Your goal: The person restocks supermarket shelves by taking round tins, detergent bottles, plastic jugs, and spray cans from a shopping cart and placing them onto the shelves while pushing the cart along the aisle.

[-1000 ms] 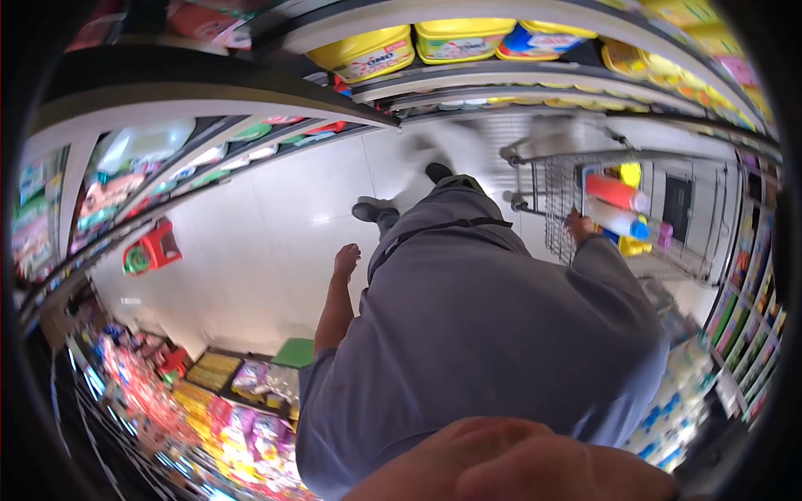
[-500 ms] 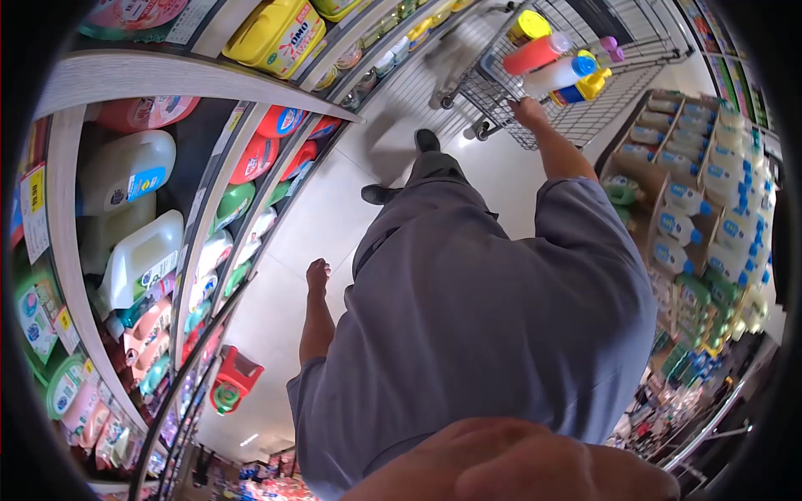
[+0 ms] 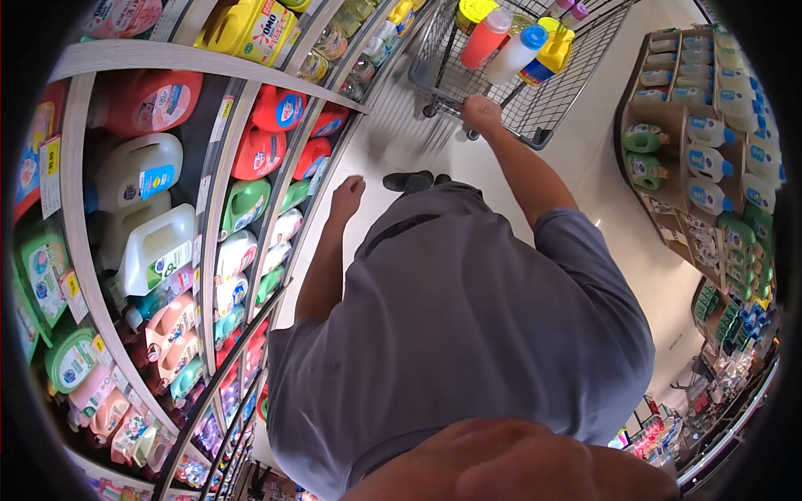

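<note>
My right hand (image 3: 482, 115) is closed around the handle of a wire shopping cart (image 3: 535, 125). Inside the cart lie a pink-red bottle (image 3: 483, 42) with a pale cap, a white bottle (image 3: 511, 60) with a blue cap, a yellow bottle (image 3: 555, 54) with a blue label and a yellow-topped tub (image 3: 477, 12). Purple caps (image 3: 571, 8) show farther back in it. My left hand (image 3: 347, 197) hangs beside my body near the shelves, its fingers curled, with nothing visible in it.
Shelving (image 3: 213, 167) along my left carries detergent jugs, among them red jugs (image 3: 261, 154) and a white jug (image 3: 159, 249). To the right stands a display (image 3: 697, 100) of white, blue-capped bottles and green ones. Pale tiled floor (image 3: 576, 179) lies between.
My left hand has swung forward and up in the view. My feet have shifted, and the cart sits farther left in view. The red container on the floor is now mostly hidden.
</note>
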Tool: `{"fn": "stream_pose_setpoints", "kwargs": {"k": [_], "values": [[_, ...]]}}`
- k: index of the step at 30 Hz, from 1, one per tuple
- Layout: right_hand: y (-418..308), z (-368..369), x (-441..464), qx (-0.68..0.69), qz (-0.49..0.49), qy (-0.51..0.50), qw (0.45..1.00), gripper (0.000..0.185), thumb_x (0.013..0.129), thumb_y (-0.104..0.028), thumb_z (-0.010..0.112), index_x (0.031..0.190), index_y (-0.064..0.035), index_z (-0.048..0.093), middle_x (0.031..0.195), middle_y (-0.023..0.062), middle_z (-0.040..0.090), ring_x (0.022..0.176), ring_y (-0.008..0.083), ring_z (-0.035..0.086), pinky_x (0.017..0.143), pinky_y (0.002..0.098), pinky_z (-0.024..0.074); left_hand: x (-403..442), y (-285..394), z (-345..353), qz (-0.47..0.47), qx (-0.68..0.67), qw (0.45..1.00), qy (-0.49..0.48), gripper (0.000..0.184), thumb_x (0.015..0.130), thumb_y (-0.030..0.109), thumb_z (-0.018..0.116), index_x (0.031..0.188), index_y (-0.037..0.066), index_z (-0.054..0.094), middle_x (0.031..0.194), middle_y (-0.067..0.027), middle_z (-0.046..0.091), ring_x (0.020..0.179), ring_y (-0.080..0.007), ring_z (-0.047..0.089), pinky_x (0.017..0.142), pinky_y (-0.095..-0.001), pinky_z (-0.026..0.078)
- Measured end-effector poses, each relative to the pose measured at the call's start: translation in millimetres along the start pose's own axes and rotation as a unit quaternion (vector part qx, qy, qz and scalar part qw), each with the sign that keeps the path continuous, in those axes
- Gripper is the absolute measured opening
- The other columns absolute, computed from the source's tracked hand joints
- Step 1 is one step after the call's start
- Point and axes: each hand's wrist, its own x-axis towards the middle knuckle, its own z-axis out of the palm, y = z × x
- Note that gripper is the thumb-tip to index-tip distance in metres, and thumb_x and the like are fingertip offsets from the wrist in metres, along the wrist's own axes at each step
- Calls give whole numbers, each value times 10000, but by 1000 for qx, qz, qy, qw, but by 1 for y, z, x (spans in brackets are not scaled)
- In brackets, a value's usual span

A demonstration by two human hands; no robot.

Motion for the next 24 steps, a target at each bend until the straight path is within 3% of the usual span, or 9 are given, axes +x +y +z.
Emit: {"fn": "stream_pose_setpoints", "kwargs": {"k": [4, 6, 8, 12, 16, 19, 21, 22, 24], "values": [[-29, 24, -32, 17, 1, 5, 1000, 367, 922, -352, 549, 928, -21, 708, 911, 208, 715, 864, 394, 701, 798, 498, 550, 1, 87, -11, 88, 16, 996, 18, 331, 947, 242, 628, 1196, 24, 636, 1058, -165, 708, 975, -275, 696, 862, -355, 529], [-49, 28, -63, 61, 16, -65, 996, 333, 913, -312, 546, 946, -22, 707, 926, 213, 712, 880, 395, 699, 804, 495, 551, -17, 110, -10, 132, 7, 991, 21, 319, 971, 243, 612, 1216, 40, 629, 1094, -156, 699, 1001, -256, 689, 871, -338, 527], [-62, 28, -76, 112, 26, -28, 993, 362, 931, -227, 422, 900, -22, 719, 990, 202, 717, 928, 377, 701, 831, 467, 547, -26, 129, -3, 139, -22, 990, 13, 315, 955, 226, 624, 1202, 31, 634, 1084, -163, 699, 989, -262, 691, 870, -343, 525], [-81, 39, -110, 69, -60, -59, 994, 307, 845, -209, 556, 1071, -30, 661, 955, 212, 716, 886, 363, 711, 792, 475, 556, -31, 151, 4, 177, -40, 983, -13, 316, 937, 198, 637, 1197, 17, 635, 1061, -172, 695, 966, -260, 694, 856, -344, 523], [-101, 50, -145, 84, -81, -19, 993, 358, 797, -196, 604, 1116, -36, 630, 944, 204, 713, 878, 385, 706, 792, 473, 563, -13, 152, 5, 217, -27, 976, -23, 288, 925, 190, 640, 1160, 24, 650, 1047, -163, 694, 968, -284, 679, 852, -372, 516], [-114, 77, -158, 95, -61, -21, 993, 372, 792, -213, 612, 1124, -46, 623, 985, 222, 702, 906, 390, 700, 817, 491, 554, 9, 121, 5, 309, 96, 946, 6, 262, 863, 208, 670, 1087, 71, 675, 1062, -122, 693, 988, -325, 636, 866, -438, 479], [-133, 73, -156, 104, -31, -42, 993, 375, 806, -234, 600, 1134, -54, 617, 1017, 233, 693, 945, 390, 691, 844, 500, 544, 19, 84, 9, 333, 207, 920, 8, 279, 849, 274, 673, 1072, 106, 687, 1025, -106, 690, 1059, -285, 618, 1061, -509, 345], [-142, 66, -165, 104, -7, -68, 992, 375, 815, -245, 592, 1139, -58, 614, 1031, 234, 690, 971, 387, 685, 858, 503, 538, 16, 79, 3, 328, 263, 907, -22, 253, 855, 288, 660, 1038, 115, 690, 1008, -97, 690, 1080, -267, 613, 1106, -537, 285], [-147, 87, -168, 118, -14, -26, 993, 357, 830, -298, 628, 1104, -70, 630, 1026, 248, 687, 934, 418, 679, 837, 501, 535, 11, 62, -6, 331, 278, 901, -31, 241, 866, 296, 644, 1021, 116, 686, 1011, -87, 682, 1085, -261, 610, 1120, -523, 281]]}}
